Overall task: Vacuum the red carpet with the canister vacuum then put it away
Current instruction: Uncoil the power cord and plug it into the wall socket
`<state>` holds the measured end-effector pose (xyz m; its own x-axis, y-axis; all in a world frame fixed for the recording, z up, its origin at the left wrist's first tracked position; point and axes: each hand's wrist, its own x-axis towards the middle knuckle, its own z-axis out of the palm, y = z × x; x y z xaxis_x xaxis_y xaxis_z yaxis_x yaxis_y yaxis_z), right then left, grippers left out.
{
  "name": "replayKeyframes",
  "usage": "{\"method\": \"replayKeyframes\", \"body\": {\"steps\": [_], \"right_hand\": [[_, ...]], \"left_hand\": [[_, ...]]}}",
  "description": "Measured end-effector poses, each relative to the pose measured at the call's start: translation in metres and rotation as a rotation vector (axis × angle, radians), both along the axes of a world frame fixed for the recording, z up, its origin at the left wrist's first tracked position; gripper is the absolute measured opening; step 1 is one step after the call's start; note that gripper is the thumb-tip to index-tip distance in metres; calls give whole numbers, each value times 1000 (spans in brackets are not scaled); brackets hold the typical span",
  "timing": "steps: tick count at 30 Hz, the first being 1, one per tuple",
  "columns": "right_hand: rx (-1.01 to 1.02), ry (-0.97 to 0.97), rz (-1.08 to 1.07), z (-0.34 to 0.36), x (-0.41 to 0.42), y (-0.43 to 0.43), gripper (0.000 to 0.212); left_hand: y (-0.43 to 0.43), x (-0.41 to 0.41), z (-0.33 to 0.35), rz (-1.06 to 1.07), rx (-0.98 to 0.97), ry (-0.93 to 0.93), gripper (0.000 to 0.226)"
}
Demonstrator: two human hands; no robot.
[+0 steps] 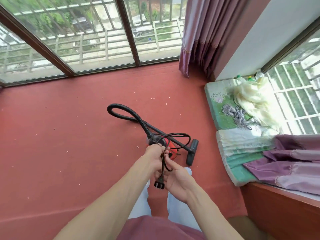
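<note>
A small red canister vacuum (171,147) sits on the red carpet (69,135) just beyond my hands. Its black hose (126,115) loops off to the far left, and its black wand ends in a floor nozzle (192,153) on the right. My left hand (155,156) grips the looped black power cord (180,137) above the vacuum. My right hand (176,181) is palm up under the cord's hanging end, with the two-pin plug (159,184) dangling beside its fingers. Small pale scraps lie scattered over the carpet.
Glass sliding doors (86,40) with a railing outside close the far side. A purple curtain (199,37) hangs at the back right. A cushioned window seat (230,104) with pale fabric and purple cloth (294,161) runs along the right, on a wooden base.
</note>
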<state>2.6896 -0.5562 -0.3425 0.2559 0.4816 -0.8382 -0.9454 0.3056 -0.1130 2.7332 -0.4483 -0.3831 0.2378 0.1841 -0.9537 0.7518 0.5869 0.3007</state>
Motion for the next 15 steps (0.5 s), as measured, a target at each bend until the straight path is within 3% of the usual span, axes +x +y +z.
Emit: {"method": "replayKeyframes", "body": {"steps": [5,7,11,15], "right_hand": [[69,68,-188,22,-3,16,11],[7,32,-202,30,-4,24,19],[-179,-233,-97,56,-5,26,32],[-419,-494,28,107,-4,6,18]], "left_hand": [[25,18,27,-211,26,-129,39],[40,22,44,-313,-27,-195,39],[62,35,87,-517,-176,-307,25],[64,45,121,-541,-344,-379,22]]}}
